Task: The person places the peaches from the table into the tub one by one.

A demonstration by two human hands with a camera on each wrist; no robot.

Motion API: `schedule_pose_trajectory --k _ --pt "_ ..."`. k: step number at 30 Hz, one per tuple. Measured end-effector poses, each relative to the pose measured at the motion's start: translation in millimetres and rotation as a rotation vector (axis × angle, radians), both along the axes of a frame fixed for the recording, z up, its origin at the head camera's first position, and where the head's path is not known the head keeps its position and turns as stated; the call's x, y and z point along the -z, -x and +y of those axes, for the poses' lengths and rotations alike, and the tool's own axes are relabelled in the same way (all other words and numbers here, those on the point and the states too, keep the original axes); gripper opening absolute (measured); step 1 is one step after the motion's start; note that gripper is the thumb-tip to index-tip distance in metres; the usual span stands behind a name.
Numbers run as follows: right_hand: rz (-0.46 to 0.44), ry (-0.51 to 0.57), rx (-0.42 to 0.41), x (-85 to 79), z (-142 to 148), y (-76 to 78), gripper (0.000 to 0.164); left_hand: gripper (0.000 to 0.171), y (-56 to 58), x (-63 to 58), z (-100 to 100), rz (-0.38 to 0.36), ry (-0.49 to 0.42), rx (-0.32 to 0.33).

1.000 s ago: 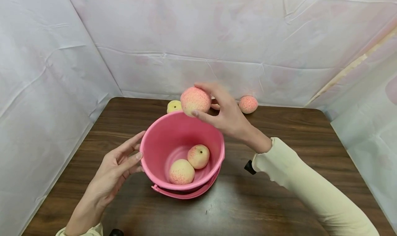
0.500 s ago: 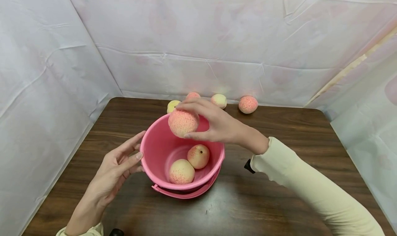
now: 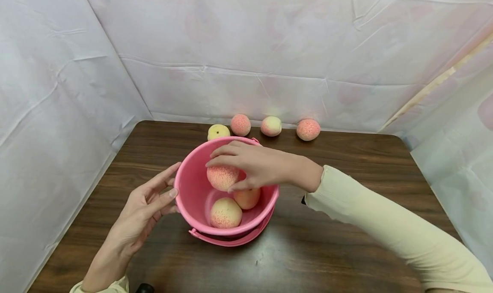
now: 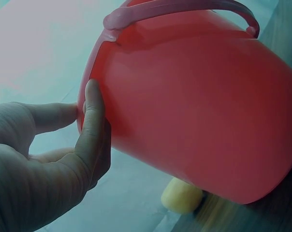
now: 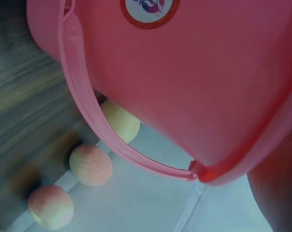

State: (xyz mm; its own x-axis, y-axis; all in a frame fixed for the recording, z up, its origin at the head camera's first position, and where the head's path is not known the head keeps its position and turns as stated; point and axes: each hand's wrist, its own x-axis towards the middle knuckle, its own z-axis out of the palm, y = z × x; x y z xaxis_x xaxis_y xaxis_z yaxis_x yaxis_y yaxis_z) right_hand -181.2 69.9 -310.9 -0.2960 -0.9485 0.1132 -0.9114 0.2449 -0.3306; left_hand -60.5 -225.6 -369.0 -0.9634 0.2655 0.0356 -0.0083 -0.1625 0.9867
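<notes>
A pink bucket (image 3: 188,177) stands on the dark wooden table. My left hand (image 3: 144,209) holds its left rim, thumb and fingertips at the edge, as the left wrist view also shows. Inside the bucket's mouth, my right hand (image 3: 256,164) grips a pink-speckled peach (image 3: 222,178) from its right side, fingers over the top and thumb below. Two more peaches lie at the bottom: a pale one (image 3: 226,213) in front and another (image 3: 247,198) partly hidden under the right hand. In the right wrist view the bucket's outer wall (image 5: 184,82) hides the held peach.
Behind the bucket, along the table's back edge, sit a yellow peach (image 3: 218,131), a pink one (image 3: 240,125), a pale pink one (image 3: 271,126) and a reddish one (image 3: 308,130). The bucket's handle (image 3: 231,243) hangs down in front. White sheeting (image 3: 246,40) encloses the table.
My right hand has carried the peach from above the far rim down and toward me into the bucket. The peaches along the back have come into fuller view. My left hand stays put.
</notes>
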Motion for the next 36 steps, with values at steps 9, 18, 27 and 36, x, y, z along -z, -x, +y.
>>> schedule_pose_trajectory --k 9,18,27,36 --pt "0.053 -0.195 -0.088 9.9 -20.2 -0.8 0.062 0.060 0.2 1.4 -0.4 0.002 0.006 0.003" --pt "0.191 -0.327 -0.157 19.0 -33.5 -4.8 0.062 0.060 -0.2 0.5 -0.1 -0.009 0.015 0.004" --pt "0.360 -0.369 -0.185 21.5 -37.1 -4.5 0.047 0.060 -0.5 0.8 0.9 -0.017 0.007 0.000" --pt "0.216 -0.304 -0.168 24.8 -34.5 -3.7 0.023 0.060 -0.1 1.7 0.7 -0.012 0.007 -0.007"
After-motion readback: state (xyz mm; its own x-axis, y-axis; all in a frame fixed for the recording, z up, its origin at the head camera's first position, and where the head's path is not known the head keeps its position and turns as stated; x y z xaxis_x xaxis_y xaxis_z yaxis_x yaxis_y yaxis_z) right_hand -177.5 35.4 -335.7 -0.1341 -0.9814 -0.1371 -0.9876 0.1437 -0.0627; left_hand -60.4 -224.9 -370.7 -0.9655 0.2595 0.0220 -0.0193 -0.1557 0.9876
